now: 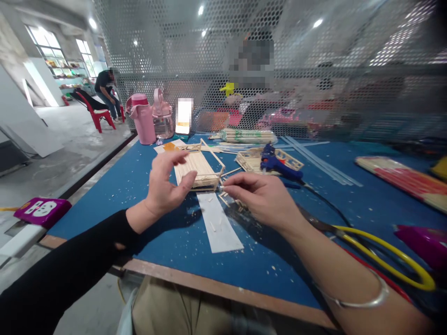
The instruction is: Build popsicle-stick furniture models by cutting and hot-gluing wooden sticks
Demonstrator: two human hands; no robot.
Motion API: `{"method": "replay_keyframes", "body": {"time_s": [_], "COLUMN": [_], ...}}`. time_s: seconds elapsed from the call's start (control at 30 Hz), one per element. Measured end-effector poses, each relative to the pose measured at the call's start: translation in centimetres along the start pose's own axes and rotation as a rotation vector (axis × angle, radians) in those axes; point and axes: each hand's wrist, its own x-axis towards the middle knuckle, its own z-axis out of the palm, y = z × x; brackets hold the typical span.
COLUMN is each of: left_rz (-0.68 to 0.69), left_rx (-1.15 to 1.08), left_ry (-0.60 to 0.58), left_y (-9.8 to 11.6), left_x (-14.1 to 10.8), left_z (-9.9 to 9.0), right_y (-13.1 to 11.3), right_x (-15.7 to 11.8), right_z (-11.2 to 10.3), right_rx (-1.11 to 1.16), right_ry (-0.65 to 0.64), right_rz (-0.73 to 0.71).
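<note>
A small model built from thin wooden sticks (199, 164) sits on the blue table, with a slatted top and a raised thin frame at its back and right side. My left hand (167, 181) hovers at the model's left side, thumb and fingers apart, holding nothing. At the model's near right corner, my right hand (260, 195) pinches a short, pale piece of stick (220, 187), mostly hidden by the fingertips. Beneath and in front of the model lies a white paper strip (223, 232) with stick scraps on it.
A blue glue gun (279, 165) rests on another stick frame (246, 160). Yellow-handled scissors (384, 251) lie beside my right forearm. Bagged sticks (247, 136), clear glue sticks (321, 163), a phone (183, 118) and a pink thermos (143, 121) stand or lie farther back. Power strips flank the table.
</note>
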Motion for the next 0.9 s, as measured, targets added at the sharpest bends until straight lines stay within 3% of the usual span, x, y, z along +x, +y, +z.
{"method": "replay_keyframes", "body": {"time_s": [0.1, 0.2, 0.27, 0.47, 0.7, 0.9], "left_rz": [-0.191, -0.409, -0.485, -0.621, -0.668, -0.667], "left_rx": [-0.222, -0.489, -0.559, -0.552, -0.58, -0.625], "left_ry": [-0.201, -0.409, -0.468, -0.509, -0.552, -0.469], "left_y": [2.2, 3.2, 3.2, 2.6, 2.6, 2.5], "left_x": [-0.5, -0.7, -0.7, -0.5, -0.4, -0.4], "left_z": [0.7, 1.4, 1.5, 1.3, 1.2, 1.1], "right_y": [-0.6, -1.0, -1.2, -1.2, -1.3, -0.5], "right_x": [-0.2, -0.3, -0.4, -0.4, -0.6, -0.6], "right_z": [0.3, 0.6, 0.8, 1.2, 1.4, 0.8], "right_rx": [0.255, 0.27, 0.207, 0.089, 0.082, 0.197], "right_ry": [0.135, 0.182, 0.185, 0.176, 0.121, 0.141], "right_rz": [0.04, -0.004, -0.05, -0.103, -0.128, -0.085]}}
